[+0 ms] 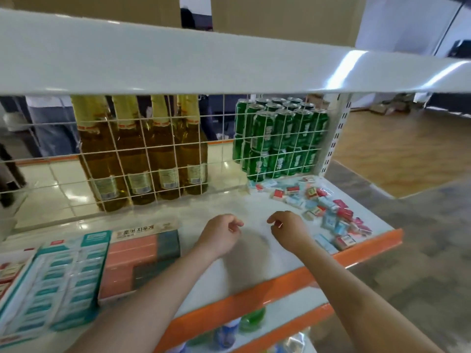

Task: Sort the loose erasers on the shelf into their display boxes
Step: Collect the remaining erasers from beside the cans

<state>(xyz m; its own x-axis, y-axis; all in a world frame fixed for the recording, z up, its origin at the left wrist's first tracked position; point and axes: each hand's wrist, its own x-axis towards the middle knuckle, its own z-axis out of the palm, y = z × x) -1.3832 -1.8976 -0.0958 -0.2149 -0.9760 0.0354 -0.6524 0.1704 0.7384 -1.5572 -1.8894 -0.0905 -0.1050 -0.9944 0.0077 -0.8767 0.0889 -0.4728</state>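
Loose erasers (328, 212) in red, pink and light-blue wrappers lie scattered across the right end of the white shelf (254, 266). At the left stand display boxes: a teal box (58, 284) filled with rows of blue-wrapped erasers, a box of pink and dark grey block erasers (137, 263), and a red-labelled box (10, 273) at the far left edge. My left hand (221, 235) and my right hand (288, 229) hover over the bare middle of the shelf, fingers loosely curled, holding nothing. My right hand is just left of the loose pile.
A white wire grid (142, 159) backs the shelf, with amber bottles (142, 149) and stacked green cans (277, 138) behind it. A white upper shelf (204, 62) overhangs. The shelf's front edge is orange (254, 294); lower shelves hold bottles. Floor lies to the right.
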